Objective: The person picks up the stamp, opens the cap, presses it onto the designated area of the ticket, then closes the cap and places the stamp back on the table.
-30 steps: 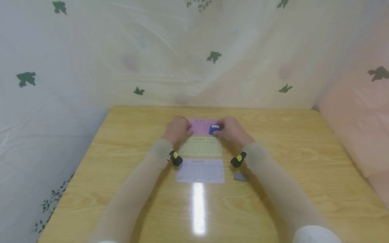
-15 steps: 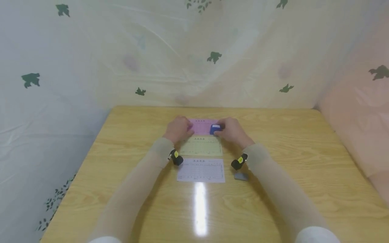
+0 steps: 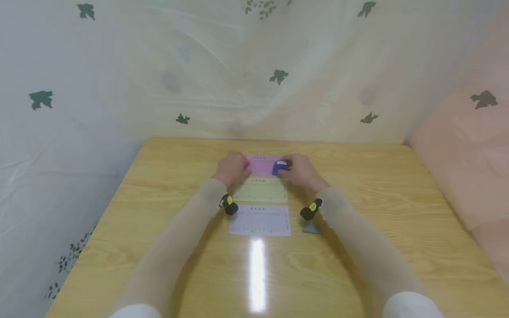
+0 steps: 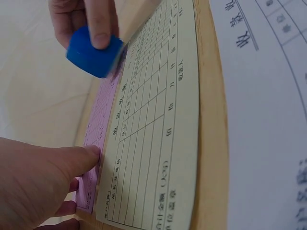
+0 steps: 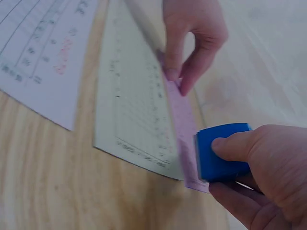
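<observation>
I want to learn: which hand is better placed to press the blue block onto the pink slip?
Probably the right hand: it grips the blue block at the right end of the pink slip; the left hand holds the left end.

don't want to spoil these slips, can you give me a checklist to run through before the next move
1. Blue block secure: ok, the right hand grips it between thumb and fingers.
2. Pink slip steadied: ok, the left hand holds its left end.
3. Block at the pink slip's right end: ok.
4. Block touching the pink slip: cannot tell, the views don't settle it.
5. White slip clear of both hands: ok, it lies nearest the person, beyond the yellow slip.
6. Gray piece off the slips: ok, it lies right of the white one.
</observation>
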Tool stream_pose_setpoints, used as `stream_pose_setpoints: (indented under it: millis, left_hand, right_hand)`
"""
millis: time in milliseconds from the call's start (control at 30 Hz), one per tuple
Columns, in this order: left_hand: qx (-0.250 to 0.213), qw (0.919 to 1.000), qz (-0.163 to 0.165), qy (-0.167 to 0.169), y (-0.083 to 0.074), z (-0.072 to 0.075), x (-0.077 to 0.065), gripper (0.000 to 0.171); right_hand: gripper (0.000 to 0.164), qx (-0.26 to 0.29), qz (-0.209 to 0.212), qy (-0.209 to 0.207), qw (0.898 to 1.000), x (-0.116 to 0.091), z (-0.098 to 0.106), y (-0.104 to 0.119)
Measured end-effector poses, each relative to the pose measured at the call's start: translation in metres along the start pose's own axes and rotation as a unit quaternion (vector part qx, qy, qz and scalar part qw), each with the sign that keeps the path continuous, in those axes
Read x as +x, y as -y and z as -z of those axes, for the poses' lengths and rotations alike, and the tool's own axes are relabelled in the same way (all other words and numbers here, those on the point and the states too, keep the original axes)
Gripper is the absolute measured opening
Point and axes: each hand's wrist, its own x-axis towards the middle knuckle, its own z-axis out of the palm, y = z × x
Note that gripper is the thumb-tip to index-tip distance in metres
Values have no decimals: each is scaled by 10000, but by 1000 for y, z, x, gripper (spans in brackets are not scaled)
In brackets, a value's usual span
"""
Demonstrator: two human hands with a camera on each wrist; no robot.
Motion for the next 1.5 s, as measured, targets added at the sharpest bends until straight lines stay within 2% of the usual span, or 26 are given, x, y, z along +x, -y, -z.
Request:
stream_pose_setpoints:
  millis: [133,433,700,900,1033,1200,1367,1500]
  left_hand:
    - [63,10000,-71,5,2,1,0,28]
    - [-37,9999,151,67,2,1,-9,27]
    - [-344,9992,207,-56,4,-1,-20,24]
    - [-633,9976,187,-198,3,8,-34,40]
    - [-741,9969,124,-229,0,11,-46,40]
    - [-1034,9946,-3,-100,-7,15,-66,45]
    - [-810,9966,-159,6,-16,16,-80,48]
    - [-577,9978,-340,-17,-20,12,-84,48]
  right_hand:
    - [25,470,-142,-197,9986,-5,11,2]
    - [26,229,219,-457,9985,-8,23,3]
    - [34,336,403,-571,9970,-18,27,11]
    - [35,450,620,-712,9945,-23,37,15]
    - [35,523,599,-700,9944,-24,44,15]
    - [32,627,558,-668,9942,-28,50,15]
    - [32,589,546,-644,9947,-31,54,18]
    - [30,575,472,-671,9950,-34,56,19]
